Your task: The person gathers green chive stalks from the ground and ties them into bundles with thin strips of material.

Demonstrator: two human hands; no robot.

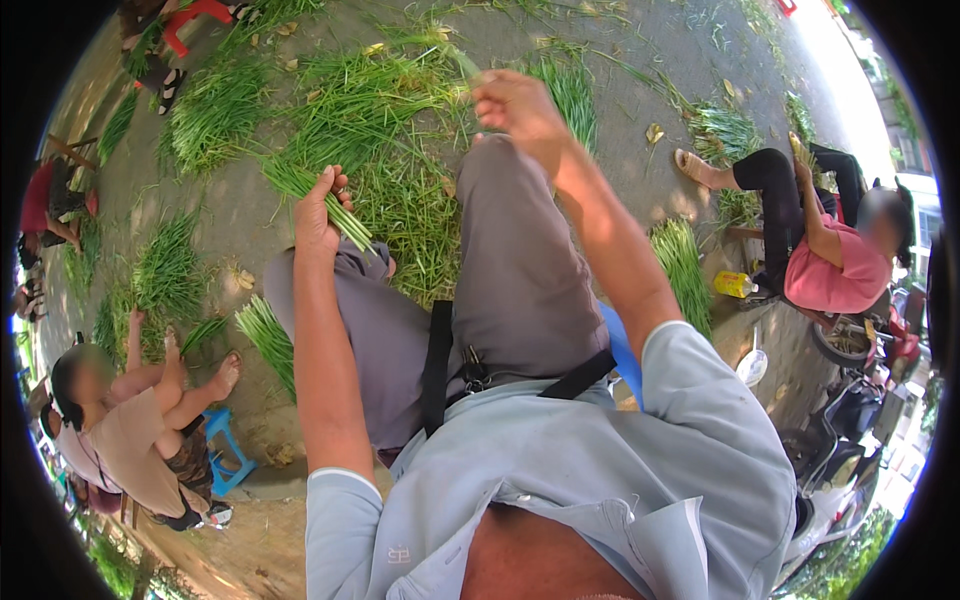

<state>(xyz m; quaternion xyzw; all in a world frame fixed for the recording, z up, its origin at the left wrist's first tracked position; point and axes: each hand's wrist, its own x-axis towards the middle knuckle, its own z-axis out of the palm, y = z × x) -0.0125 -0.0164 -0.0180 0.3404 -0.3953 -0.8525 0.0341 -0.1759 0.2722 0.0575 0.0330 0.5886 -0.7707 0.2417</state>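
My left hand [319, 214] is closed around a bunch of long green stalks [289, 178], their pale cut ends pointing down toward my lap. Over my right knee, my right hand [517, 105] is blurred by motion, its fingers curled. A blurred green streak [459, 58] runs up from its fingertips; whether the fingers grip it is unclear. Between my knees lies a heap of loose green trimmings [409, 225]. Beyond my left hand spreads a larger pile of green stalks [360, 97]. One neat bundle [268, 341] rests by my left thigh, another [682, 270] to my right.
A person in pink [844, 262] sits at right, near a yellow-labelled bottle [735, 284] and a white round object with a handle [751, 367]. Parked motorbikes [840, 442] stand behind. At left, a person in beige [124, 435] sits near a blue stool [229, 454]. More piles [217, 112] lie around.
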